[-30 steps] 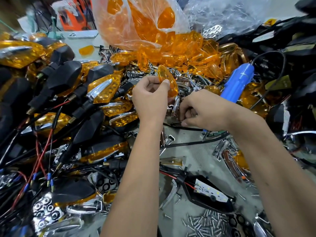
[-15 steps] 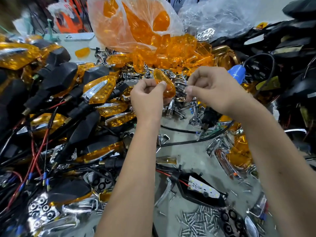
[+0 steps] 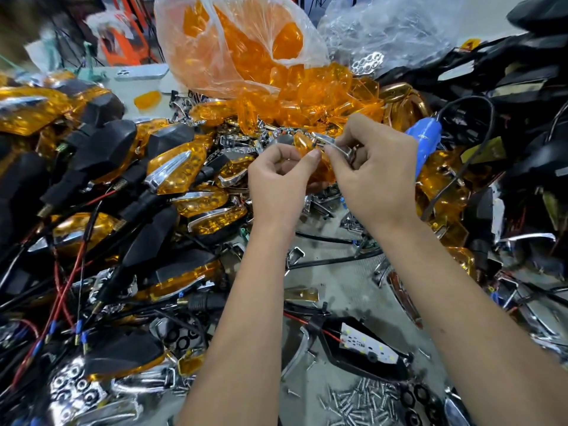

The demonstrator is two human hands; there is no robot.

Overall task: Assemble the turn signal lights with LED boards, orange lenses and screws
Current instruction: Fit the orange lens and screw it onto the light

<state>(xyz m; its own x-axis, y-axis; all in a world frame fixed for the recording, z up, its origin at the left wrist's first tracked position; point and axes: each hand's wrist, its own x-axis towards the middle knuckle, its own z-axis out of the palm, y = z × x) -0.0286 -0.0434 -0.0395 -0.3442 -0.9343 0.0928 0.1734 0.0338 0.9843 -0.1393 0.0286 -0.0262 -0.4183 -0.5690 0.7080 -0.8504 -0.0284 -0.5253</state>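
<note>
the counter is covered with parts. a big heap of finished black and orange turn signal lights is piled on the left, with red and black wires across it. at the back, a clear bag of orange lenses is spilled open. a blue screwdriver is lying just behind the right hand. near the front, an open black light shell with a white led board is lying on the counter, and a small pile of screws is seen just in front of it.

above the middle of the counter, one orange lens is held between both hands. the left hand is curled around the lens, with its thumb pressed on the top. a shiny chrome strip is pinched by the right hand and is held against the top of the lens.

half a second ago the right hand was held a little apart from the lens. it has since been moved in, so the two hands are now touching. the blue screwdriver, mostly hidden before, is now seen better.
</note>
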